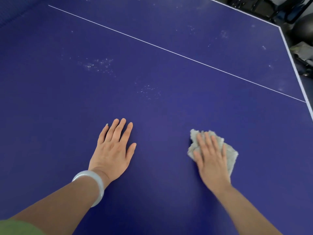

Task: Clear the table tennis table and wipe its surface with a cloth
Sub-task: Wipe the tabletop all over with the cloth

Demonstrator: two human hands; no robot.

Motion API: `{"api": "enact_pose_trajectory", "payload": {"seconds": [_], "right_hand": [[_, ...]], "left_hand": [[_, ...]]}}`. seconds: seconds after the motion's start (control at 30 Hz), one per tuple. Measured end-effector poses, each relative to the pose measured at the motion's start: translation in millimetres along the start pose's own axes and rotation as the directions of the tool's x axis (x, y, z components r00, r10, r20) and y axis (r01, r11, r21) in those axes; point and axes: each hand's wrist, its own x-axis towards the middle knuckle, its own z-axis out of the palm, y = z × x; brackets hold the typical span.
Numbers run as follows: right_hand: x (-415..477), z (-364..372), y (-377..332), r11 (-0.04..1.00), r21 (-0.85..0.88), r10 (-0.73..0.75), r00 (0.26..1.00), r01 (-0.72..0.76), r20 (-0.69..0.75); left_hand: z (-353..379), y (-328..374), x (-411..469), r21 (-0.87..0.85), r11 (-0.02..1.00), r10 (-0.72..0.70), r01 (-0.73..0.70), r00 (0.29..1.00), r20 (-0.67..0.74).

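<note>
1. Hands lie flat on the blue table tennis table (pixel 152 68), well apart from each other, both near the person's side of the surface.
2. The left hand (pixel 112 150) rests palm down on the bare blue top. Its fingers are straight and slightly spread, and it holds nothing.
3. A pale, glossy bangle (pixel 94 185) sits on the left wrist, and a bit of green sleeve (pixel 15 228) shows in the lower left corner.
4. The right hand (pixel 211 158) presses down on a grey cloth (pixel 232 156). Its fingers are stretched out over the cloth, not curled round it.
5. The cloth is crumpled and lies on the table under the right palm. Its edges stick out beyond the fingertips, beside the thumb and along the outer side of the hand.
6. A thin white centre line (pixel 169 51) runs across the top from the upper left to the right edge, far from both hands.
7. White specks (pixel 98 65) are scattered on the surface ahead of the left hand, and a smaller patch of specks (pixel 149 91) lies between the hands and the line. Faint marks show also beyond the line.
8. The white border (pixel 294 68) marks the right edge of the table. Past it there are dark things on the floor, among them a black ball (pixel 303 29); the rest is too blurred to name.
</note>
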Motion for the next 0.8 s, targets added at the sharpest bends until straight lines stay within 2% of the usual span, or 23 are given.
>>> {"api": "enact_pose_trajectory", "payload": {"seconds": [0.07,0.17,0.2,0.23,0.27,0.3,0.37,0.4,0.47,0.53,0.57,0.6,0.63,0.67,0.7,0.73,0.77,0.8], "right_hand": [[41,-9,49,0.972,0.039,0.234,0.972,-0.232,-0.037],[104,-23,89,0.834,0.165,0.530,0.847,-0.527,0.027],[121,-25,86,0.789,0.187,0.587,0.808,-0.586,0.056],[133,-25,75,0.781,0.187,0.595,0.801,-0.596,0.068],[140,-23,56,0.819,0.170,0.548,0.835,-0.549,0.058],[143,-20,31,0.884,0.154,0.441,0.896,-0.442,0.038],[132,-12,-25,0.988,0.119,0.097,0.995,-0.097,0.009],[118,-7,-50,0.992,0.084,-0.096,0.995,0.094,0.013],[84,2,-78,0.910,-0.003,-0.413,0.909,0.414,0.046],[74,3,-68,0.838,-0.052,-0.540,0.839,0.543,0.059],[80,2,-55,0.861,-0.055,-0.503,0.863,0.505,0.046],[89,-1,-40,0.922,-0.035,-0.386,0.922,0.387,0.026],[102,-6,-26,0.981,0.013,-0.193,0.981,0.193,0.011],[114,-10,-14,0.997,0.072,0.030,0.999,-0.031,0.014],[124,-13,-10,0.969,0.113,0.219,0.975,-0.220,0.025],[131,-15,-15,0.933,0.128,0.334,0.942,-0.335,0.032],[135,-15,-29,0.919,0.134,0.370,0.928,-0.372,0.040],[137,-12,-50,0.933,0.128,0.335,0.941,-0.338,0.041]], "left_hand": [[-1,1,0,0.009,1.000,-0.001,0.001,1.000,0.004],[-1,2,1,0.012,1.000,-0.006,0.006,1.000,0.003],[-1,2,2,0.011,1.000,-0.007,0.006,1.000,0.008],[0,2,2,0.015,1.000,-0.006,0.006,1.000,0.014],[0,2,1,0.020,1.000,-0.007,0.007,1.000,0.015],[0,2,1,0.021,1.000,-0.007,0.006,1.000,0.015],[0,3,0,0.004,1.000,-0.005,0.005,1.000,0.019],[0,3,1,-0.005,1.000,-0.006,0.006,1.000,0.019],[0,3,1,-0.006,1.000,-0.004,0.004,1.000,0.020],[0,2,2,0.004,1.000,-0.006,0.006,1.000,0.021],[0,2,2,0.002,1.000,-0.007,0.007,1.000,0.019],[0,2,2,-0.004,1.000,-0.007,0.007,1.000,0.018],[0,2,1,-0.010,1.000,-0.007,0.007,1.000,0.021],[0,2,1,-0.016,1.000,-0.008,0.008,0.999,0.031],[0,2,0,-0.022,1.000,-0.010,0.011,0.999,0.038],[-1,2,0,-0.026,1.000,-0.015,0.016,0.999,0.039],[-1,2,0,-0.028,0.999,-0.017,0.018,0.999,0.039],[-3,3,1,-0.030,0.999,-0.017,0.018,0.999,0.043]]}}
